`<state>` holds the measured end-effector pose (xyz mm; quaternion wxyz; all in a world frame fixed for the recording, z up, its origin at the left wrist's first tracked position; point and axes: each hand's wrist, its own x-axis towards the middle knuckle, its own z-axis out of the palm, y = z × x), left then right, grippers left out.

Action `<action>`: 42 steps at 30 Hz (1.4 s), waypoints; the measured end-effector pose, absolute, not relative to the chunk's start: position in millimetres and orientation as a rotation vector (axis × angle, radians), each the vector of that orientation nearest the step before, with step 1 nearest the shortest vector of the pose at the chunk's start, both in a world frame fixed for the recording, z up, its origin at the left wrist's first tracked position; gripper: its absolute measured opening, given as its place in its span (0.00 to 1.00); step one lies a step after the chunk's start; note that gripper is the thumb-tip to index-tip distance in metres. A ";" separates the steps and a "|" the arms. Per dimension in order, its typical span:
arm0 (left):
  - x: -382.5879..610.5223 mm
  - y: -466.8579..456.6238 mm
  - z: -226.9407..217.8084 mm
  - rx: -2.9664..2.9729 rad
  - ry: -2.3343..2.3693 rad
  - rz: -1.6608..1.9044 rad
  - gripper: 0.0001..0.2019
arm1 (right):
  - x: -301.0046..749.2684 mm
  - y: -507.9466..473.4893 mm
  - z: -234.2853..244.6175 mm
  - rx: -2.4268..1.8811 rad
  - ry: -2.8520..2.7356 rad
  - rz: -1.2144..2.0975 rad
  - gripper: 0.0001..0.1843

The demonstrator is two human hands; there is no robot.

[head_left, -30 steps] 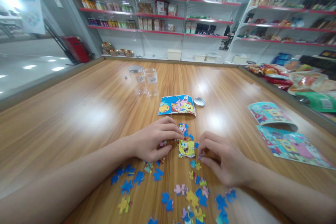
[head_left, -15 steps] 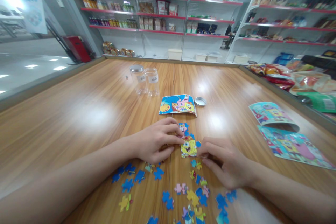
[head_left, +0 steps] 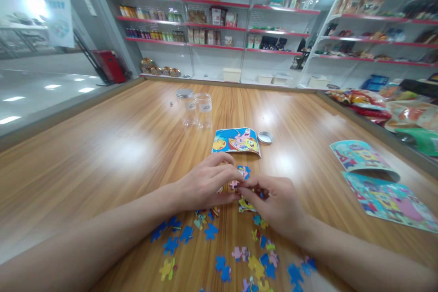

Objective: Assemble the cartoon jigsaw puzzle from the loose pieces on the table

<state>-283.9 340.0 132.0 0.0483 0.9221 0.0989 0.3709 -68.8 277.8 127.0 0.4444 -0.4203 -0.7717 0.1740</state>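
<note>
Where your left hand (head_left: 207,185) and right hand (head_left: 278,203) meet over the partly joined puzzle (head_left: 245,205), on the near side of the curved picture card (head_left: 237,140), I cannot tell whether either grips anything.

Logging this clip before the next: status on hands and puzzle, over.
Left hand and right hand: fingertips close together over puzzle section. Hands in the way, partly hiding it. Loose pieces scattered nearer camera.

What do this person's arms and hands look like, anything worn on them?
The left hand and right hand are ungloved, with no ring or watch visible. The left forearm and right forearm show no sleeves, cables or clear markings.
</note>
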 end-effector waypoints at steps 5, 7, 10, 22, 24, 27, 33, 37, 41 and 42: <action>-282.5 340.3 127.2 2.741 0.294 1.112 0.12 | -58.2 274.2 123.2 -1.021 -1.949 0.418 0.04; -282.7 341.3 126.5 2.690 0.280 1.094 0.11 | -53.2 273.8 123.7 -1.027 -1.973 0.431 0.04; -284.2 342.6 127.4 2.620 0.287 1.072 0.10 | -50.8 274.1 123.7 -1.038 -1.995 0.473 0.05; -289.2 347.4 130.0 2.567 0.367 0.981 0.07 | -51.0 279.0 124.6 -1.094 -2.067 0.312 0.09; -290.2 348.4 130.0 2.569 0.373 0.954 0.07 | -50.7 279.0 126.3 -1.043 -2.131 0.259 0.10; -290.8 349.1 130.3 2.561 0.379 0.937 0.07 | -51.2 278.5 126.3 -0.994 -2.166 0.242 0.11; -288.9 344.7 129.3 2.572 0.380 0.960 0.06 | -53.7 278.9 123.6 -0.933 -2.163 0.280 0.06; -287.0 340.0 127.3 2.614 0.366 1.013 0.04 | -56.9 278.0 125.4 -0.913 -2.121 0.355 0.03; -285.5 340.7 122.9 2.605 0.334 1.065 0.14 | -58.5 277.7 127.9 -0.938 -2.107 0.379 0.03; -285.4 341.6 121.5 2.622 0.308 1.074 0.16 | -58.5 278.0 128.2 -0.945 -2.106 0.382 0.03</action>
